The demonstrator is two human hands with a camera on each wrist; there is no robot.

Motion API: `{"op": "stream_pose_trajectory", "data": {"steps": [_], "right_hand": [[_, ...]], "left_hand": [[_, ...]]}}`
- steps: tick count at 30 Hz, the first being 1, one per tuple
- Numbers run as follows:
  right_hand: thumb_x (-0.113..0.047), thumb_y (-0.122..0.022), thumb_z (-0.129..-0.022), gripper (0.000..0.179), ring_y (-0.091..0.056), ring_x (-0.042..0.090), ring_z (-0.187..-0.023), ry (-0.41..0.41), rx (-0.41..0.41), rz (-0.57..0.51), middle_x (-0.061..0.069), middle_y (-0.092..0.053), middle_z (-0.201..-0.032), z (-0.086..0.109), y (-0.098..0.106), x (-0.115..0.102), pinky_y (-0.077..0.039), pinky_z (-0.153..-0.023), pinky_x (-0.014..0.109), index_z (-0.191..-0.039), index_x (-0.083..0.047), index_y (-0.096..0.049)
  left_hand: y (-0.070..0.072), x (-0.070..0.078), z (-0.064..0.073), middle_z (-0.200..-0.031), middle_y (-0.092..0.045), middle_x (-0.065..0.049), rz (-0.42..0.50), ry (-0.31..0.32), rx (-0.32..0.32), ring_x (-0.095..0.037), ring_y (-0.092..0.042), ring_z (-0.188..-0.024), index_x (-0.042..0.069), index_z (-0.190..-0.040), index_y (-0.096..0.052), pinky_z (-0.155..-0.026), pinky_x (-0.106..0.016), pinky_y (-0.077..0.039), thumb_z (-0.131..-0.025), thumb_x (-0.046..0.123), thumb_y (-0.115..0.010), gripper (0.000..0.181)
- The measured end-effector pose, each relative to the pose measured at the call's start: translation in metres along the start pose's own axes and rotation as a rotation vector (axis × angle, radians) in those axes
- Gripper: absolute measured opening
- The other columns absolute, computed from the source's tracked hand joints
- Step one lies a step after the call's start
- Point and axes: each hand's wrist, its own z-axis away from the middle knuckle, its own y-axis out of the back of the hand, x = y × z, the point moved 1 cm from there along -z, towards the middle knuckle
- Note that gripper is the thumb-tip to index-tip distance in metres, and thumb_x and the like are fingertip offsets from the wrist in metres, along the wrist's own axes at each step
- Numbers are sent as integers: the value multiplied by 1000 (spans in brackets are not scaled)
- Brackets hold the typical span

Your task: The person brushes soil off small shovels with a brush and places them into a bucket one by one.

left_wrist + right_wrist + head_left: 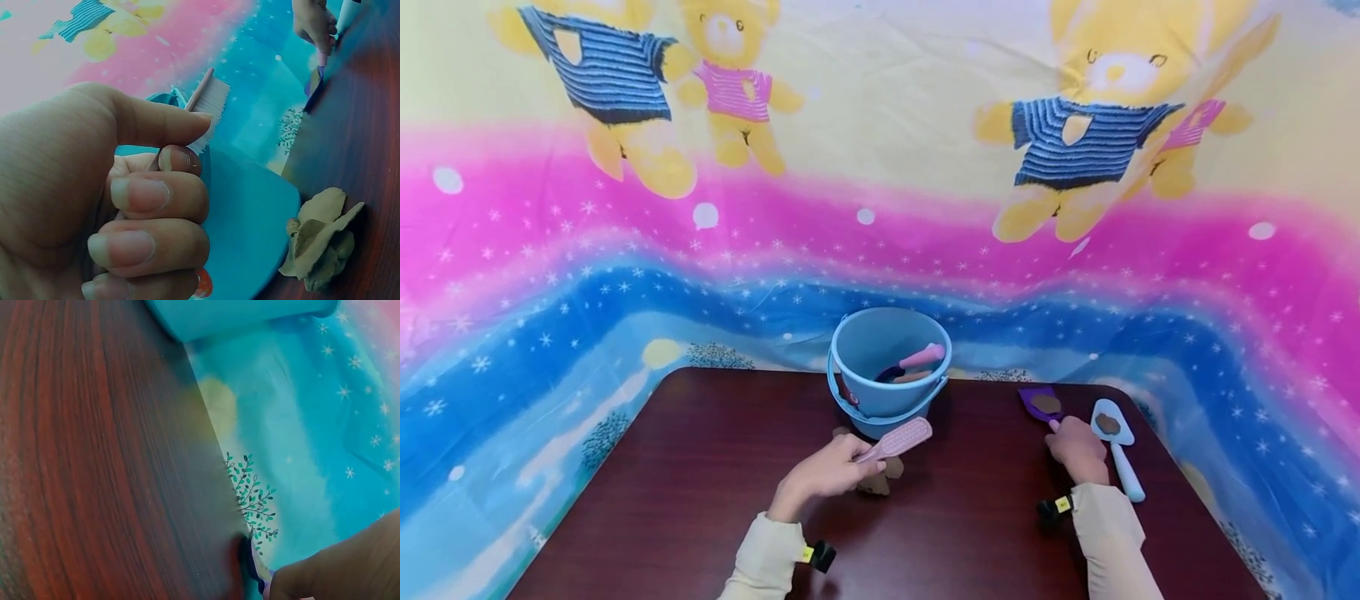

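My left hand (823, 473) grips a pink brush (906, 435) by its handle, in front of the blue bucket (880, 398). White bristles of that brush (215, 103) show in the left wrist view. Beneath and beside this hand lie brown clay-like pieces (874, 483) on the table. At the right, my right hand (1077, 450) holds the pink handle of a small purple shovel (1027, 395). A brown lump (1047, 405) rests on its blade. Whether the shovel touches the table cannot be told.
A pale blue trowel (1126, 471) with another brown lump (1107, 423) lies right of my right hand. Inside the bucket leans a pink-handled tool (921, 357). The dark wooden table (685, 500) ends at a bear-patterned cloth (865, 242).
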Motion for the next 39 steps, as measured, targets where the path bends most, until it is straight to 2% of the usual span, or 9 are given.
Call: {"op": "stream_pose_trajectory", "data": {"steps": [5,10,18,22,25,28,34,39], "right_hand": [[-18,-55,-101,25,-55,29,-66,14,22,26,15,-53,-72,4,3,-3,-42,-57,40,-84,0,-57],[-26,-64,-100,32,-53,25,-60,105,89,18,11,-51,-65,18,4,-8,-40,-54,38,-77,-4,-58],[-26,-71,-95,25,-52,22,-58,203,115,20,7,-54,-65,46,13,-28,-41,-51,36,-86,-3,-65],[-28,-74,-93,26,-53,21,-62,246,82,24,5,-58,-69,62,18,-40,-43,-54,36,-96,-3,-68],[-31,-76,-91,27,-53,20,-64,277,33,29,3,-60,-70,74,21,-49,-43,-55,36,-98,-6,-71],[-35,-77,-90,25,-53,18,-65,315,-23,15,1,-60,-71,85,22,-61,-42,-57,35,-95,-11,-73],[-36,-80,-87,20,-53,16,-63,400,-97,-13,-1,-64,-71,108,20,-88,-43,-59,34,-88,-17,-74],[-30,-84,-83,15,-53,15,-60,444,-115,-21,-3,-64,-70,118,15,-108,-45,-59,33,-86,-19,-75]], "left_hand": [[-2,2,1,-55,-45,6,8,6,-2,-8,-39,-47,-4,-90,-69,-46,-26,-36,-102,30,-60,37],[-1,3,3,-55,-45,6,12,7,1,-8,-39,-47,-5,-91,-69,-46,-26,-36,-102,29,-60,37],[0,3,3,-54,-44,6,13,2,12,-8,-38,-46,-4,-92,-70,-46,-26,-35,-102,29,-60,36],[-1,4,3,-55,-43,7,-13,-15,30,-7,-37,-46,-3,-91,-70,-46,-25,-34,-102,30,-60,37],[-2,5,3,-55,-42,7,-23,-29,37,-7,-37,-47,-4,-89,-69,-47,-25,-34,-102,31,-60,39],[-3,6,2,-56,-45,7,-13,-40,41,-7,-40,-48,-2,-87,-70,-48,-25,-37,-102,31,-60,37],[-7,10,-1,-58,-50,5,11,-55,30,-7,-45,-51,13,-87,-71,-50,-25,-41,-102,33,-60,27],[-11,14,-3,-57,-48,6,6,-85,16,-6,-42,-49,13,-81,-68,-48,-24,-39,-102,32,-59,30]]}}
